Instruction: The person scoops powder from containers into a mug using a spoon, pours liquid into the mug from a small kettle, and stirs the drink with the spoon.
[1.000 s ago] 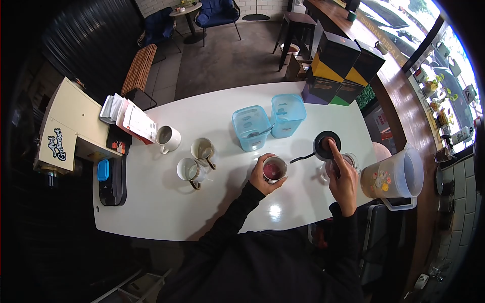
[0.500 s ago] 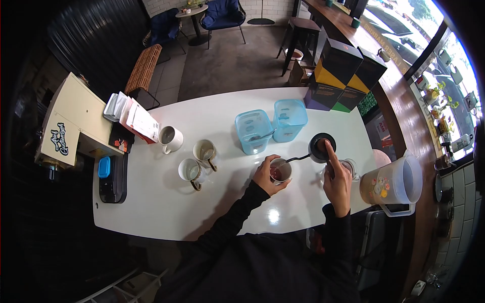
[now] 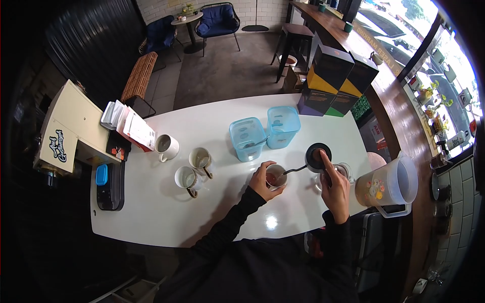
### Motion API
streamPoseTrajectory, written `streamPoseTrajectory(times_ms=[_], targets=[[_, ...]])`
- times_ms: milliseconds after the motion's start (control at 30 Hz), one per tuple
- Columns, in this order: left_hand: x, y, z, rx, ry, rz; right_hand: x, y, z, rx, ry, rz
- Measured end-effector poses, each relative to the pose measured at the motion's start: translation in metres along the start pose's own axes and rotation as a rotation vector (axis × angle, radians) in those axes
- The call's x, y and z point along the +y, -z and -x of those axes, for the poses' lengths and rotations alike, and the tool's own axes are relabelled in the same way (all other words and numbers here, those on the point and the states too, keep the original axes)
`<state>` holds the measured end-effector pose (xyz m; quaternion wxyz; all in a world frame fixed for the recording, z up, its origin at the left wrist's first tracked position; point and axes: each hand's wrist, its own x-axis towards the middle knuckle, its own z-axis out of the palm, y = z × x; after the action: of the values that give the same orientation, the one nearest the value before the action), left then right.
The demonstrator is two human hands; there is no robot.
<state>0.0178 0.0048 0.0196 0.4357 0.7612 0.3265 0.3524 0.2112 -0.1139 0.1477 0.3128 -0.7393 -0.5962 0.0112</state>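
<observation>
My left hand (image 3: 261, 183) wraps around a mug (image 3: 282, 168) that stands on the white table, its inside showing reddish-brown contents. My right hand (image 3: 335, 191) grips a black gooseneck kettle (image 3: 314, 165), with a finger stretched over its round lid. The handle is hidden under the hand. From the kettle, the thin curved spout (image 3: 298, 169) reaches left to the mug's rim, and a thin pale streak, apparently water, shows at its tip. Beside my right hand, partly covered by it, is a clear glass vessel (image 3: 345, 170).
Left on the table (image 3: 151, 212) stand three mugs: one plain mug (image 3: 167, 147) and two with brown handles, the nearer mug (image 3: 187, 179) included. Two blue containers (image 3: 247, 139) sit behind my hands. A plastic pitcher (image 3: 376, 187) is at right, below stacked boxes (image 3: 331, 68).
The view has shifted slightly, so everything sits a little further left and lower. Both hands keep their hold on the mug and kettle, with the spout still at the mug.
</observation>
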Motion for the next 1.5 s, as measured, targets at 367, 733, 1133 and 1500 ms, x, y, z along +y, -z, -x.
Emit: streamPoseTrajectory(times_ms=[367,733,1133,1500], targets=[[-0.007,0.001,0.002,0.044,-0.049,0.028,0.002,-0.006,-0.003,0.066,-0.005,0.001],[-0.012,0.002,0.009,0.08,-0.053,0.055,-0.003,-0.012,0.001,0.018,-0.006,-0.036],[-0.015,0.002,0.011,0.12,-0.101,0.057,-0.005,-0.008,0.002,0.0,-0.01,-0.001],[-0.014,0.003,0.012,0.128,-0.114,0.049,-0.008,-0.018,0.0,0.056,0.015,-0.053]])
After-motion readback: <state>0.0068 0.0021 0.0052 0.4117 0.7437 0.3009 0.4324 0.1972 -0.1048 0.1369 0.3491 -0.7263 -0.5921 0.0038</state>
